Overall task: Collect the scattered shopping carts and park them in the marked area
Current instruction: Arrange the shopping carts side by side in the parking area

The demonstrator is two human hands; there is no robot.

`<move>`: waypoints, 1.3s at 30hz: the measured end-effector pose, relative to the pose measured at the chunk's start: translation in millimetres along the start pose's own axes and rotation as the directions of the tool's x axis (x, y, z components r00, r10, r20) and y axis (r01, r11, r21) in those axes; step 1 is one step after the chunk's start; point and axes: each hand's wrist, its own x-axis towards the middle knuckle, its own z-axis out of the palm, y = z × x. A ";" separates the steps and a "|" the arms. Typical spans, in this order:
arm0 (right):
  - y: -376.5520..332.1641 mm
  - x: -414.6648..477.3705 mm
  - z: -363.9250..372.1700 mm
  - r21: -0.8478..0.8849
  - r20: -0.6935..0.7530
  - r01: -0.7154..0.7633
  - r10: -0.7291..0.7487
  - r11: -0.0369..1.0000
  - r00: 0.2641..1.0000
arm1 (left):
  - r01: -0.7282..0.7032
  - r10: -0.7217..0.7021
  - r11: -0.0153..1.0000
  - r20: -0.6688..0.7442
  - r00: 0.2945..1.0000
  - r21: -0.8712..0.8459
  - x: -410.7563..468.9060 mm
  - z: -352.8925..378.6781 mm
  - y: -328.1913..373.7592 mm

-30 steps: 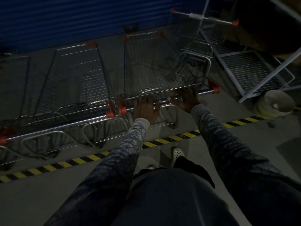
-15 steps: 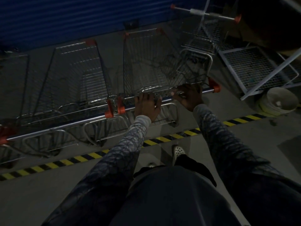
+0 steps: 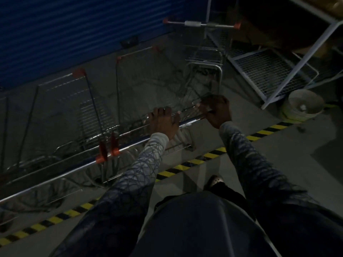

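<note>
A wire shopping cart (image 3: 148, 84) with orange corner caps stands in front of me, beyond the yellow-black floor stripe (image 3: 187, 165). My left hand (image 3: 163, 123) grips its chrome handle bar (image 3: 133, 144) from above. My right hand (image 3: 216, 110) grips the same bar further right, near its end. A second cart (image 3: 74, 108) is parked side by side on the left, its handle (image 3: 46, 179) in line with the first. A third cart (image 3: 202, 25) stands further back at the right, its handle facing me.
A blue corrugated shutter (image 3: 83, 30) closes off the back. A white metal rack with wire shelves (image 3: 274, 71) leans at the right, and a pale bucket (image 3: 302, 105) sits on the floor beside the stripe. My foot (image 3: 213, 181) stands on the near side of the stripe.
The cart has rolled forward, away from me and toward the shutter. Both hands kept hold of the handle bar, and my view has tilted and swung to the left.
</note>
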 end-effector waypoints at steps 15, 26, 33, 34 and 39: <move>156.7 87.7 -111.0 -0.002 0.099 -0.142 0.141 0.990 0.985 | -0.016 0.013 0.999 -0.089 0.996 -0.039 131.6 34.2 161.9; 237.9 174.5 -126.6 -0.009 0.209 -0.168 0.166 0.986 0.964 | 0.011 -0.013 0.997 -0.016 1.000 -0.075 250.3 75.8 208.8; 279.9 296.2 -106.7 -0.150 0.168 0.016 0.009 0.989 0.986 | 0.133 -0.145 0.970 -0.042 0.989 -0.204 373.7 107.6 230.3; 288.0 313.6 -98.6 -0.187 0.166 0.043 -0.012 0.981 0.986 | 0.184 -0.190 0.952 -0.002 0.982 -0.243 391.4 113.3 234.4; 290.5 395.8 -63.1 -0.279 0.275 0.189 -0.110 0.941 0.955 | 0.287 -0.273 0.930 0.091 0.958 -0.229 465.4 137.6 257.4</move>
